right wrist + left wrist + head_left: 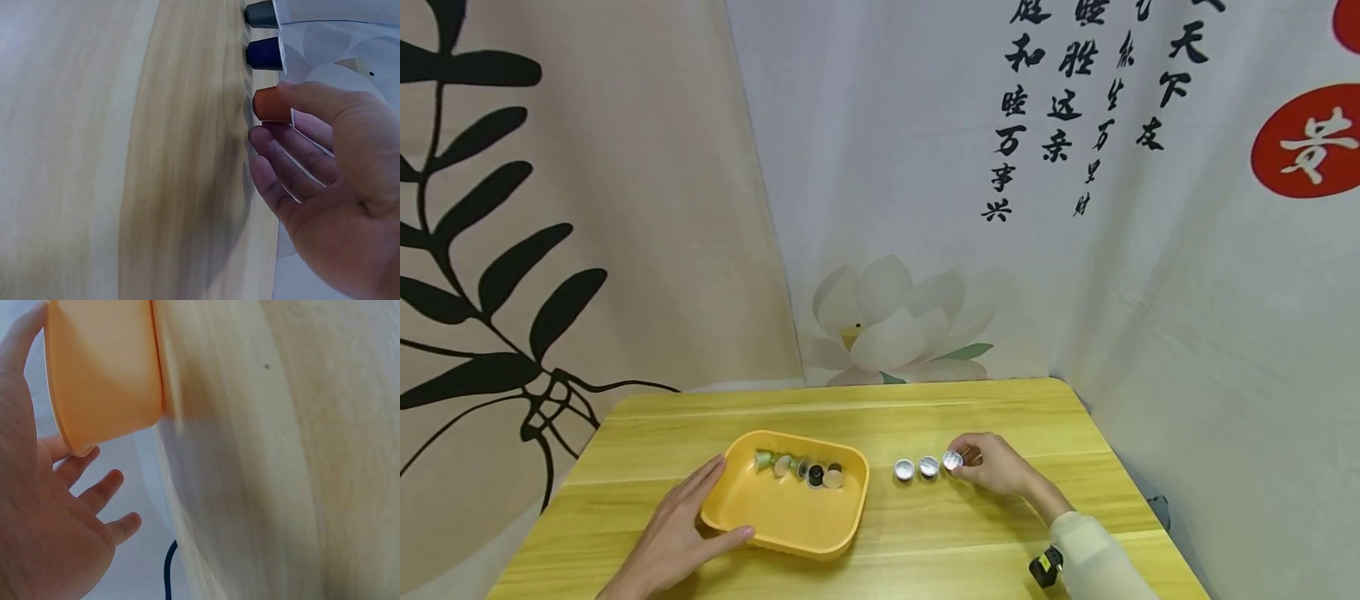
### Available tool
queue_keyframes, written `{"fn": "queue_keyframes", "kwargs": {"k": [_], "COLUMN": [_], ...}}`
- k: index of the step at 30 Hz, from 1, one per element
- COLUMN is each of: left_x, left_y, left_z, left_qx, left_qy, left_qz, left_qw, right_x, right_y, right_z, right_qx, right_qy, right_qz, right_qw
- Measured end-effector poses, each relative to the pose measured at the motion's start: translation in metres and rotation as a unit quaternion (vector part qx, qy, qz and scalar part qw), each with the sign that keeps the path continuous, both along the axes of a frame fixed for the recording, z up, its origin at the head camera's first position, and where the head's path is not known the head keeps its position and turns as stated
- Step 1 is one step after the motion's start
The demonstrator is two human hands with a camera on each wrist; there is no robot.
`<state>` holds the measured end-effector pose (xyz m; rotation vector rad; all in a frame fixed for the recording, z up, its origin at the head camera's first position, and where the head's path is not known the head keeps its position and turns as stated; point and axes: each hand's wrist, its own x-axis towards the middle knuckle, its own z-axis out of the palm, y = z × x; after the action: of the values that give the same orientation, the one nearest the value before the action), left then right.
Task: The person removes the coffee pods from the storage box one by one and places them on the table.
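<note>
My right hand (994, 463) pinches an orange coffee capsule (272, 104) by its rim, thumb on one side and fingers beyond it. Its silver lid faces up, at or just above the tabletop. To its left stand a dark blue capsule (265, 54) and a grey-green capsule (261, 15), lids up in a row. My left hand (679, 527) rests against the left end of a yellow tray (790, 525), thumb at the near rim and fingers spread along the left side. Several capsules, among them a black one (816, 475) and green one (763, 460), lie along the tray's far side.
The wooden table (970, 550) reaches back to a printed curtain (910, 183) behind it. A small black and yellow device (1047, 567) sits by the right sleeve. In the left wrist view a dark cable (169, 569) hangs beyond the table edge.
</note>
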<state>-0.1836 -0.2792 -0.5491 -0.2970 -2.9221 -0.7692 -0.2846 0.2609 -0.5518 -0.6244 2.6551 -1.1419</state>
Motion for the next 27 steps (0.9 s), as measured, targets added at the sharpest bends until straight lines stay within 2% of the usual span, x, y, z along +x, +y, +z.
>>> {"fn": "queue_keyframes", "kwargs": {"k": [27], "left_x": [-0.0005], "left_y": [-0.0009], "left_z": [0.0001], "left_qx": [-0.004], "left_qy": [0.003], "left_qz": [0.001], "left_qw": [1.0000], "right_x": [0.0015], "right_y": [0.0001], "right_z": [-0.0009], "right_qx": [0.008], "right_qy": [-0.012], "right_qz": [-0.008], "right_qw": [0.9999]}}
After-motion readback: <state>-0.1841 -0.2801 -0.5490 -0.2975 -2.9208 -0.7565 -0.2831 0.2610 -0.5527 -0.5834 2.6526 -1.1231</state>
